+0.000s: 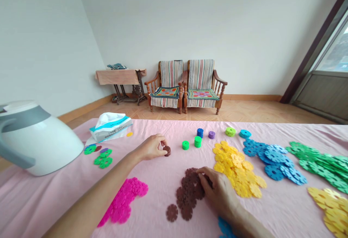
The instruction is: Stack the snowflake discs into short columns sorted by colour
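Observation:
My left hand [152, 147] reaches to the middle of the table, its thumb and fingers closed on a small stack of brown snowflake discs [167, 151]. Nearer to me lies a loose pile of brown snowflake discs [186, 194], with one single brown disc [172, 212] apart at its left. At the right edge of that pile, my right hand [219, 187] has its fingers curled in a pinch on a brown disc, partly hidden by the hand. A heap of pink discs [127, 198] lies partly behind my left forearm. Yellow discs [233, 165] spread just beyond my right hand.
Short stacks in green [198, 142], dark blue [200, 133] and purple [211, 134] stand farther back. Blue discs [274, 158] and dark green discs [323, 162] lie at right. A white kettle [59, 140] and a tissue pack [111, 129] stand at left on the pink cloth.

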`<action>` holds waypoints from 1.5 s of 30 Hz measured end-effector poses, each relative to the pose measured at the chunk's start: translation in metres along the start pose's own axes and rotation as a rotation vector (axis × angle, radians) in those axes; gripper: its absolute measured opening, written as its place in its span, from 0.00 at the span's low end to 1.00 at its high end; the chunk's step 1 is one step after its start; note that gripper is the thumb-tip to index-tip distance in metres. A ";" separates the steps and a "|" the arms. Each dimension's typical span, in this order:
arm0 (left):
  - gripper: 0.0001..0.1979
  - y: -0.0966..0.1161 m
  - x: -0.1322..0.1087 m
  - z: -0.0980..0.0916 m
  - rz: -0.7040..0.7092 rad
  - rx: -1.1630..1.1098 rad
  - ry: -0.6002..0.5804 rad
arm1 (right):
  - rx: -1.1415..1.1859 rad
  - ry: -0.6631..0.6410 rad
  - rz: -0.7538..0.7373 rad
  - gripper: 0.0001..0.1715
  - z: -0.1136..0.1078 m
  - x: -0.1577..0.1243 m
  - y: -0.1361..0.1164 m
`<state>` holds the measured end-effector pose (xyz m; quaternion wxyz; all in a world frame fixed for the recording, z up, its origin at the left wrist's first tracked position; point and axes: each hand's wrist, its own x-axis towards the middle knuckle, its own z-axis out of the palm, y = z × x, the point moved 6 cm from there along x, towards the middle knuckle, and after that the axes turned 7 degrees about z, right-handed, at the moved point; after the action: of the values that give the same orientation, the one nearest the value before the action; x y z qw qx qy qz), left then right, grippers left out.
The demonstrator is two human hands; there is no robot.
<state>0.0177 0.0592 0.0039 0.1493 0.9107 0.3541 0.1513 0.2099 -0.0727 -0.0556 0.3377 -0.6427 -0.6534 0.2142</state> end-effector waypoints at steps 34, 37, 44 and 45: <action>0.14 0.105 -0.051 0.046 0.260 -0.226 -0.256 | 0.213 0.024 0.112 0.18 -0.006 0.005 0.010; 0.11 0.103 -0.050 0.049 0.234 -0.255 -0.260 | 0.208 0.017 0.106 0.18 -0.005 0.005 0.010; 0.08 0.094 -0.046 0.050 0.191 -0.356 -0.244 | 0.172 0.005 0.099 0.19 -0.005 0.005 0.009; 0.08 0.091 -0.046 0.050 0.162 -0.373 -0.237 | 0.167 0.004 0.097 0.19 -0.006 0.005 0.008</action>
<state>0.0595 -0.0447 -0.0151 0.3429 0.9041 0.2260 0.1178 0.2201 -0.0676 -0.0568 0.3806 -0.6437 -0.6008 0.2826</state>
